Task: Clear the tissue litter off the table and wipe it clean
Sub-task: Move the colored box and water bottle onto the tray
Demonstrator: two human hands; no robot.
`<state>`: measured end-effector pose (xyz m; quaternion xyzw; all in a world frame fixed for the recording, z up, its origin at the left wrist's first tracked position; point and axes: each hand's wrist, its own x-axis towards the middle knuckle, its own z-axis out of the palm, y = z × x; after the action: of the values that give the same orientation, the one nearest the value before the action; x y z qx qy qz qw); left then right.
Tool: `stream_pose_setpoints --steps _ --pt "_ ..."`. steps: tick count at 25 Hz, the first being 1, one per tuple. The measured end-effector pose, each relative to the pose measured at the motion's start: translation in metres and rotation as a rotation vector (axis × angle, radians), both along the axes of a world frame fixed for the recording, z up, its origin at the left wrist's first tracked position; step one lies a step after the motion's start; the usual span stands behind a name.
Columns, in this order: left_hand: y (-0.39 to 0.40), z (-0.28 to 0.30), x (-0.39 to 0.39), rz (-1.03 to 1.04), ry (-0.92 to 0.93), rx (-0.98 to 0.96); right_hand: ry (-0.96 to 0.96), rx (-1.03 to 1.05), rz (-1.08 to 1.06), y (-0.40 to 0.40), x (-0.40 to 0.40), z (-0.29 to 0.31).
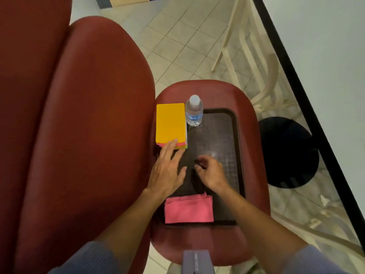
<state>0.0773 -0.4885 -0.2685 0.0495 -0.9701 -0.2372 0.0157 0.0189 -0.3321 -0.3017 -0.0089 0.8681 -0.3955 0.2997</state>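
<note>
A wide, rounded seat back in smooth dark-red vinyl is filling the left side of the view. Beside it a smaller rounded stool-like seat in the same red vinyl is serving as the surface, and a black rectangular tray with a raised rim and a dotted, textured bed is lying on it.

At the tray's far left edge a block-shaped stack of coloured sheets is standing, yellow on top with pink and green edges showing below. The left hand is reaching forward with its fingers straight and spread, fingertips touching the near end of that stack, grasping nothing. Just right of the stack a small clear plastic water bottle with a white cap and blue label is standing upright at the tray's far corner.

At the tray's near end a folded pink cloth with a soft woven texture is lying flat between the two forearms. The right hand is hovering over the middle of the tray with fingers loosely curled, holding nothing visible.

On the pale tiled floor at far right, near a black round base, a small white crumpled scrap, seemingly tissue, is lying.
</note>
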Motion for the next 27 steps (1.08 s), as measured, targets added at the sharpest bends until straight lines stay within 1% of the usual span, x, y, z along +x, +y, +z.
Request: stream_pose_setpoints --steps 3,5,7,10,15,18,20,23,25,27 --pt "0.015 -0.01 0.026 0.007 -0.034 -0.023 -0.003 0.095 0.192 0.021 0.045 -0.008" --pt "0.015 -0.01 0.03 -0.025 -0.061 -0.063 -0.025 0.154 0.257 0.031 0.068 -0.012" --pt "0.004 -0.006 0.022 -0.053 -0.052 -0.108 -0.023 0.163 0.285 0.037 0.079 -0.013" --pt "-0.011 -0.001 0.002 -0.051 -0.047 -0.168 0.015 0.176 0.287 0.039 0.077 -0.015" --pt "-0.003 0.002 0.003 -0.035 -0.096 -0.168 0.022 0.175 0.293 0.044 0.076 -0.015" --pt "-0.005 0.004 -0.001 -0.023 -0.037 -0.185 0.035 0.161 0.28 0.049 0.079 -0.011" --pt "-0.015 0.005 -0.011 0.034 -0.004 -0.207 0.027 0.119 0.234 0.045 0.074 -0.006" --pt "-0.039 0.007 -0.028 0.125 -0.069 -0.221 0.081 0.039 0.146 0.02 0.044 0.0" --pt "-0.053 0.005 -0.036 0.097 -0.064 -0.238 0.131 0.032 0.1 -0.007 0.012 -0.001" --pt "-0.061 0.002 -0.041 0.069 -0.053 -0.231 0.144 0.075 0.102 -0.03 -0.016 -0.006"
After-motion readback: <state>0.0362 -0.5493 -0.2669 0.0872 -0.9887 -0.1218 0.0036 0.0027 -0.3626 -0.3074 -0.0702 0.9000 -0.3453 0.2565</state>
